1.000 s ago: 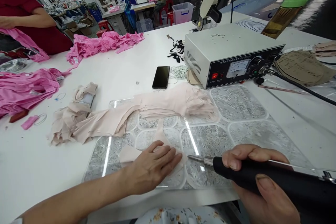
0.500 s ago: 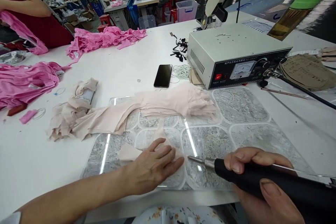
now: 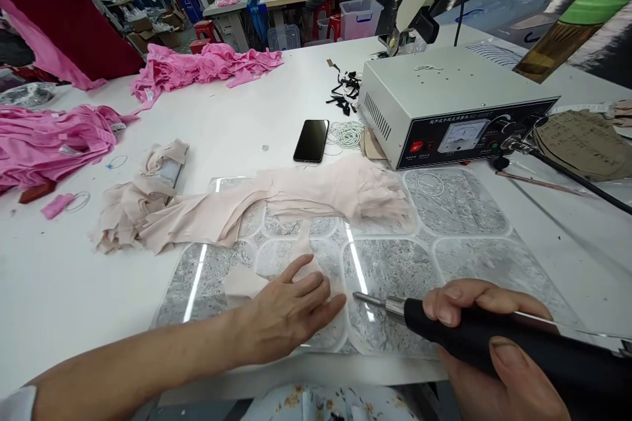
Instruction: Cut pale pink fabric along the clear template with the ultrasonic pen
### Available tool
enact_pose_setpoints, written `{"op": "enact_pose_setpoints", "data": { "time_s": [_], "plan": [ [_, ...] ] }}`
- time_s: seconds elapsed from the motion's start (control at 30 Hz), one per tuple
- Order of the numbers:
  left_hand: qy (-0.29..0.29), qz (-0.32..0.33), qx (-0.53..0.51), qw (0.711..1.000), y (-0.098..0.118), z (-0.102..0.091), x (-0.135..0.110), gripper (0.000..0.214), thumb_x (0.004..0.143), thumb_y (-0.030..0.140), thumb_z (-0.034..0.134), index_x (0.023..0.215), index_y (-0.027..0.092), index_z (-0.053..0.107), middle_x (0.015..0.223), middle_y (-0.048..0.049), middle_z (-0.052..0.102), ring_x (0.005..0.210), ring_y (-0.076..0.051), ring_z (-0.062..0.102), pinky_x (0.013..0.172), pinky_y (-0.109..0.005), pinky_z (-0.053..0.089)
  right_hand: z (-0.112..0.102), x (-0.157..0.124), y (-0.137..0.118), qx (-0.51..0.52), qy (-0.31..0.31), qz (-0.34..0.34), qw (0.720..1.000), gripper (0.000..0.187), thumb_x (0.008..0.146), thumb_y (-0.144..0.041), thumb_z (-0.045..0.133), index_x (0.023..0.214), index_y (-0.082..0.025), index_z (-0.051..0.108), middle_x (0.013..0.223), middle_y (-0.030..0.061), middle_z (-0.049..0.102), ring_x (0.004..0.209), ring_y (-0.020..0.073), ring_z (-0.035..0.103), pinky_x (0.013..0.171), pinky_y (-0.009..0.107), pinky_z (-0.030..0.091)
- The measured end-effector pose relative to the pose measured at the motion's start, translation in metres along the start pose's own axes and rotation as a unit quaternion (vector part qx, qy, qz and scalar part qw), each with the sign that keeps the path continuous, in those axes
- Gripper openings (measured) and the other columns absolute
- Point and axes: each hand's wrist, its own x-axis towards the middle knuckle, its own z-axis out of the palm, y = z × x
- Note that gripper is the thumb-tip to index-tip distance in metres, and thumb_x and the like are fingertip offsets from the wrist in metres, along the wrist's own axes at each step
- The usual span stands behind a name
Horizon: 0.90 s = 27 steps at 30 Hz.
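My left hand point(image 3: 296, 309) lies palm down with its fingers spread, pressing a small pale beige fabric piece point(image 3: 243, 283) onto the grey marbled mat point(image 3: 395, 276). Part of that piece is hidden under the hand, and a narrow strip of it runs up toward the stack. In my right hand point(image 3: 494, 335) is a black ultrasonic handpiece point(image 3: 474, 332), fingers wrapped around its body. Its pointed metal tip point(image 3: 363, 297) points left, just right of my left fingers and close to the fabric's edge. Beyond both hands lies a layered stack of beige fabric pieces point(image 3: 326, 191).
A metal control box point(image 3: 454, 99) stands at the back right, its black cable point(image 3: 582, 177) running right. Near it are a phone point(image 3: 311, 141), cord point(image 3: 345, 135) and a drink bottle point(image 3: 563, 39). Pink garments point(image 3: 54, 141) lie left. A person in red point(image 3: 69, 20) stands across the table.
The view has shifted slightly, so the background sits a little further right. Across the table, the person's arm and the pink cloth have moved. My hands and the handpiece hold nearly the same position.
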Motion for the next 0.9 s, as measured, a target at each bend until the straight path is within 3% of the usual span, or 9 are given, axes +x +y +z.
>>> {"op": "enact_pose_setpoints", "data": {
  "time_s": [0.23,0.9],
  "plan": [
    [-0.002,-0.003,0.006,1.000,0.0023,-0.0027,0.0045,0.051,0.091,0.000,0.043,0.141,0.008,0.039,0.095,-0.0063,0.061,0.094,-0.019,0.056,0.107,-0.057,0.041,-0.0005,0.0003,0.0007,0.004,0.002,0.001,1.000,0.010,0.082,-0.026,0.063,0.092,-0.023,0.063,0.081,0.0020,0.061,0.061,0.0129,0.054,0.060,0.031,0.057],
    [0.003,0.007,0.013,1.000,0.0022,-0.0027,0.0068,0.047,0.089,0.005,0.048,0.135,0.008,0.045,0.090,-0.0048,0.058,0.091,-0.020,0.055,0.107,-0.056,0.041,0.0076,0.0041,0.0032,0.009,-0.018,-0.009,1.000,0.011,0.082,-0.027,0.063,0.091,-0.022,0.062,0.081,0.0015,0.060,0.060,0.0129,0.054,0.059,0.033,0.055]
  ]
}}
